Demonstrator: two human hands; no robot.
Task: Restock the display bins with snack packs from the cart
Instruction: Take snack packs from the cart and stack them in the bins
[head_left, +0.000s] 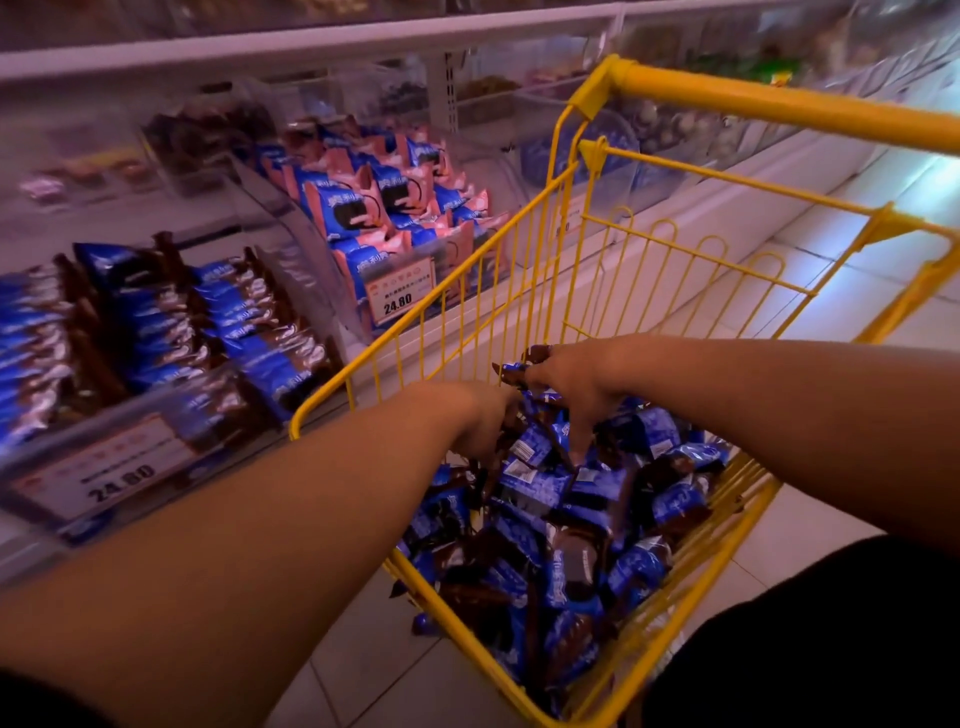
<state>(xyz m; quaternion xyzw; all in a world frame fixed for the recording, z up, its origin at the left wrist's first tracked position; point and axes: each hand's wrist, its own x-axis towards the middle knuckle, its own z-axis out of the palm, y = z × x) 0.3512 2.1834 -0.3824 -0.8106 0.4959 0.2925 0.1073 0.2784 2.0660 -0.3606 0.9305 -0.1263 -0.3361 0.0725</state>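
1. Reaching into the yellow wire cart (675, 613), both bare arms extend over its near rim.
2. Right hand (571, 384): fingers curled round a bunch of blue-and-brown snack packs (522, 366), whose ends stick out past the knuckles on the far side; one finger points down into the heap.
3. Left hand (480, 421): just beside the right hand, fingers bent down among the packs; whether it grips any cannot be told, the fingertips being hidden.
4. Loose snack packs (566, 525): heaped directly below both hands and on toward the viewer, covering the cart floor.
5. Cart's side wall (415, 332): stands between the hands and the shelving on the left.
6. Near display bin (171, 441): left of the hands beyond the wall, clear front, holding rows of the same blue-and-brown packs on edge; price label (111, 475) reads 24.80.
7. Further display bin (410, 208): left of and beyond the grip, filled with blue-and-pink packs; its label (399, 291) also reads 24.80.
8. Cart handle (779, 101): well beyond the hands, at the far end.
9. Tiled floor (831, 519): to the right of the cart.
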